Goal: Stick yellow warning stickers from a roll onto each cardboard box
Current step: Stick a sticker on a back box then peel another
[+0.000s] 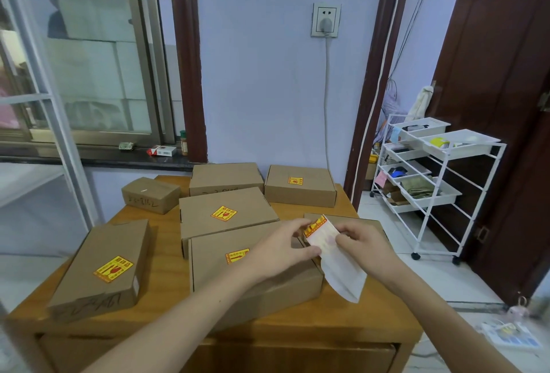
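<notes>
Several cardboard boxes lie on a wooden table (351,331). Yellow warning stickers show on the left box (98,268), the middle box (226,214), the near box (220,253) and the far right box (300,185). The small box (150,195) and the far middle box (224,177) show none. Another box (360,219) lies mostly hidden behind my hands. My left hand (276,250) pinches a yellow sticker (315,226) at the top of a white backing strip (339,265). My right hand (364,246) grips that strip, which hangs down over the table.
A white wheeled rack (431,182) with trays stands on the right, with a yellow sticker roll (440,142) in its top tray. A window sill (89,158) with small items runs behind the table on the left. A socket with a cable (326,98) is on the wall.
</notes>
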Demonstrator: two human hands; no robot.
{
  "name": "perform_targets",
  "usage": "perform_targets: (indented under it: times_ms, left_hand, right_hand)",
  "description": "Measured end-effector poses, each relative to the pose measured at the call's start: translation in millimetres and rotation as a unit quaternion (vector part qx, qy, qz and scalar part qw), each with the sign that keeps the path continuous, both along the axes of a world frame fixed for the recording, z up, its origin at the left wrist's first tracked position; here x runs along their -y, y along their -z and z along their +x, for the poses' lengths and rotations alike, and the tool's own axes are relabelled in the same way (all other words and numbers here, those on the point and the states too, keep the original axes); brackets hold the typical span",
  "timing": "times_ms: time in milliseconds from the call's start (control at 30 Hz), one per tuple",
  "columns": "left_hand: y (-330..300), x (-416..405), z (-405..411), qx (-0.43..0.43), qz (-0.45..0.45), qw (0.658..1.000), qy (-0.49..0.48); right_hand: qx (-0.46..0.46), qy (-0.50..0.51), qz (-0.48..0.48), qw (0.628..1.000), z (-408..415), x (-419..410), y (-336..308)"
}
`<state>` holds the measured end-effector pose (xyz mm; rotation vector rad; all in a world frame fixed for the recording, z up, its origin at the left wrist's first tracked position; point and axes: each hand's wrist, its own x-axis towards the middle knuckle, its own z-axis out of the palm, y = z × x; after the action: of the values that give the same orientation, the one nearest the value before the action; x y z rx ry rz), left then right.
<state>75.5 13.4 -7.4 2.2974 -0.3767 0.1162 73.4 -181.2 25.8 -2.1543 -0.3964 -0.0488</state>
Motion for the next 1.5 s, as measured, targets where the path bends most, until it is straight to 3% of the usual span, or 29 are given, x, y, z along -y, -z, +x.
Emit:
perform_targets:
  times_ms: [233, 533, 767, 1067, 1333, 1500]
  left_hand:
    - [6.9, -0.8, 0.4, -0.006, -0.003, 1.000, 0.002]
    - [9.0, -10.4, 8.3, -0.043, -0.009, 0.999, 0.016]
    - [1.1, -4.5, 6.2, 0.032, -0.049, 0.998, -0.024]
    - [3.4, -4.5, 10.3, 0.032, -0.114, 0.992, -0.052]
    - [-6.0, -8.9, 11.5, 0.022, -0.154, 0.987, -0.037]
    - [-5.9, -11.0, 13.0, 0.030, -0.174, 0.984, -0.036]
  right_hand:
    - [-0.025, 0.008, 0.019, 0.999, 0.5, -13.9, 6.2]
    - [0.100, 0.025, -0.124, 0.987, 5.9, -19.0, 18.5]
    - [0.146, 0.045, -0.142, 0.978, 8.8, -22.8, 29.5]
    - [0.249, 0.021, -0.239, 0.938, 2.0, -28.1, 22.3]
    - [0.258, 0.026, -0.222, 0.940, 2.0, -33.1, 15.9]
    - [0.209, 0.032, -0.174, 0.962, 7.3, -31.4, 19.2]
